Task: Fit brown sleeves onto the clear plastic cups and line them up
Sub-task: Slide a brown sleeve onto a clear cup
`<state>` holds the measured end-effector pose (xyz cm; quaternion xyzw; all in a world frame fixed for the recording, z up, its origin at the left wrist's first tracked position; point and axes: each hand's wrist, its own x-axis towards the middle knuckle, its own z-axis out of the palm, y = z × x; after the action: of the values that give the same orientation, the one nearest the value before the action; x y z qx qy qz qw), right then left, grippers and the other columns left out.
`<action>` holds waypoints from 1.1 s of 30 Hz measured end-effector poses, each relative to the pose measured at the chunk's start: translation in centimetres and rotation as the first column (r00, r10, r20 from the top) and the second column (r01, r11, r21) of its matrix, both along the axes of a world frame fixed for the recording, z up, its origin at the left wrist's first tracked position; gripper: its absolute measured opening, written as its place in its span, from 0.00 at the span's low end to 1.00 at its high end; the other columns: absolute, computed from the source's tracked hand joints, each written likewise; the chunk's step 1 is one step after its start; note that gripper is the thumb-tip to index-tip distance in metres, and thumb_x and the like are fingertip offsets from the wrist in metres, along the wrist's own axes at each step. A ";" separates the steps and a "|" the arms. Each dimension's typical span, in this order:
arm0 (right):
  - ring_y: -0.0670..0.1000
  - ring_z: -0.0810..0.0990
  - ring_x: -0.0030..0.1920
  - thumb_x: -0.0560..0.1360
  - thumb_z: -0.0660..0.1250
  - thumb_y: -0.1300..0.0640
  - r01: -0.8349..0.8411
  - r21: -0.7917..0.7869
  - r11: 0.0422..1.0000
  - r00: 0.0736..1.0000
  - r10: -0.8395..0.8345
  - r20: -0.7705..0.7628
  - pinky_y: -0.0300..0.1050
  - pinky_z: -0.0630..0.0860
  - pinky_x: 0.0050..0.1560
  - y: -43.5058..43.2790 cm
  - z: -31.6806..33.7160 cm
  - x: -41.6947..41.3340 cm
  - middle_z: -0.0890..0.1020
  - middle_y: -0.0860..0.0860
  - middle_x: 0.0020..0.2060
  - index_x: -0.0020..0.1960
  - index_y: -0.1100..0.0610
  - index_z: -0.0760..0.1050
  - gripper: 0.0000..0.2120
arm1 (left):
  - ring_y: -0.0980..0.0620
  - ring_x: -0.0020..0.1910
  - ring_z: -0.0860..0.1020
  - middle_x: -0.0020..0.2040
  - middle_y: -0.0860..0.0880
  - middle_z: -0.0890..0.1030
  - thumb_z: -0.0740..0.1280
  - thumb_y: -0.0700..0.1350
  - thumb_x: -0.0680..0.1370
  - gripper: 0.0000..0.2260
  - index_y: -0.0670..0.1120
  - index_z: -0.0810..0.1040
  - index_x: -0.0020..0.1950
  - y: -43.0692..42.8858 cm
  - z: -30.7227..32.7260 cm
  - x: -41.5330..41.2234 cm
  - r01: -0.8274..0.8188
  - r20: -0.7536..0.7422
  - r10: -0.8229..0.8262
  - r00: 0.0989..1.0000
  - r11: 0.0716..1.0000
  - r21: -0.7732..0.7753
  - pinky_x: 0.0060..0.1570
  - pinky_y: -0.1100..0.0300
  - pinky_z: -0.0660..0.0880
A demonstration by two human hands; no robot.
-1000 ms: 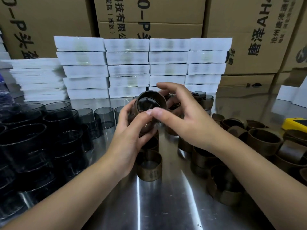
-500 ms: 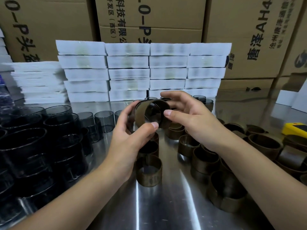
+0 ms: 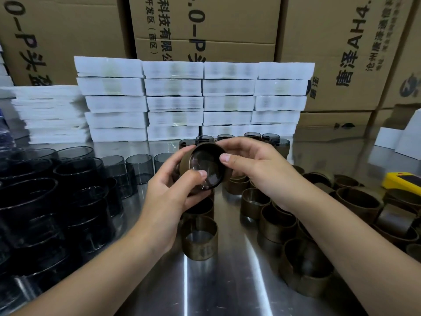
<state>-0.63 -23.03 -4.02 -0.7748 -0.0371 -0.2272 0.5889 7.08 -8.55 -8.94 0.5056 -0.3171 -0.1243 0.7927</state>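
Observation:
Both hands hold one clear plastic cup (image 3: 206, 166) above the middle of the metal table, its open mouth tilted toward me, with a brown sleeve (image 3: 185, 159) around its wall. My left hand (image 3: 173, 192) grips it from below and the left, thumb on the near rim. My right hand (image 3: 259, 169) pinches the right rim with thumb and fingers. Sleeved cups stand in a line under my hands, the nearest sleeved cup (image 3: 199, 238) at the front. Bare smoky clear cups (image 3: 68, 185) crowd the left side.
Loose brown sleeves (image 3: 355, 204) are heaped on the right of the steel table (image 3: 227, 293). White flat packs (image 3: 173, 103) are stacked at the back, with cardboard cartons (image 3: 330, 42) behind. A yellow object (image 3: 403, 181) lies at the right edge.
The held cup and both hands have come lower and nearer to me. The cup's mouth has turned more toward me, and my left thumb now lies on its near rim.

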 end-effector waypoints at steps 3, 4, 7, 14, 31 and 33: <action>0.36 0.79 0.38 0.75 0.67 0.63 0.021 -0.015 1.000 1.000 -0.021 -0.013 0.29 0.73 0.36 0.0 0.0 0.0 0.82 0.45 0.40 0.49 0.54 0.79 0.06 | 0.43 0.54 0.82 0.55 0.43 0.83 0.71 0.43 0.64 0.22 0.51 0.81 0.58 -0.1 0.0 0.0 0.002 -0.020 -0.003 1.000 1.000 -0.011 0.49 0.48 0.80; 0.37 0.79 0.38 0.74 0.69 0.60 0.033 -0.008 0.999 0.999 -0.033 -0.001 0.30 0.74 0.37 0.0 -0.1 0.0 0.83 0.44 0.39 0.49 0.53 0.80 0.05 | 0.43 0.53 0.82 0.54 0.43 0.83 0.69 0.43 0.66 0.20 0.49 0.80 0.58 -0.1 0.0 0.0 0.023 -0.047 -0.025 0.999 0.999 -0.031 0.47 0.50 0.81; 0.37 0.80 0.37 0.66 0.71 0.45 0.054 0.013 0.998 0.997 -0.055 0.046 0.31 0.76 0.40 0.3 -0.3 -0.1 0.83 0.41 0.35 0.45 0.49 0.81 0.11 | 0.39 0.52 0.82 0.56 0.39 0.82 0.64 0.46 0.69 0.22 0.44 0.76 0.62 0.0 0.3 -0.3 0.138 -0.132 -0.149 0.980 0.986 -0.091 0.44 0.52 0.80; 0.39 0.81 0.37 0.64 0.59 0.25 -0.004 -0.067 0.998 0.988 -0.006 -0.151 0.42 0.76 0.48 0.7 -1.1 0.6 0.85 0.42 0.38 0.45 0.39 0.80 0.23 | 0.37 0.55 0.81 0.57 0.35 0.80 0.64 0.52 0.69 0.28 0.39 0.73 0.66 0.1 0.9 -1.1 0.183 -0.213 -0.200 0.956 0.979 -0.093 0.45 0.52 0.81; 0.48 0.84 0.49 0.73 0.55 0.35 0.063 -0.027 0.998 0.993 -0.066 -0.101 0.43 0.81 0.47 1.4 -1.7 1.1 0.84 0.52 0.50 0.57 0.55 0.77 0.28 | 0.40 0.43 0.85 0.45 0.43 0.86 0.55 0.68 0.70 0.27 0.49 0.81 0.49 -0.6 0.9 -1.2 0.047 -0.191 -0.033 0.981 0.996 0.073 0.36 0.55 0.82; 0.44 0.83 0.43 0.74 0.54 0.36 0.087 -0.064 0.994 0.990 -0.093 -0.103 0.39 0.78 0.42 1.4 -1.9 1.1 0.85 0.50 0.47 0.56 0.54 0.77 0.26 | 0.40 0.40 0.85 0.43 0.42 0.86 0.53 0.67 0.74 0.27 0.47 0.81 0.49 -0.7 0.8 -1.2 0.011 -0.201 0.007 0.980 0.996 0.087 0.33 0.56 0.81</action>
<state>0.51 -21.65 -5.89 -0.8037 0.0223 -0.2111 0.5559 5.84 -9.24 -8.14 0.5246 -0.2301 -0.1892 0.7975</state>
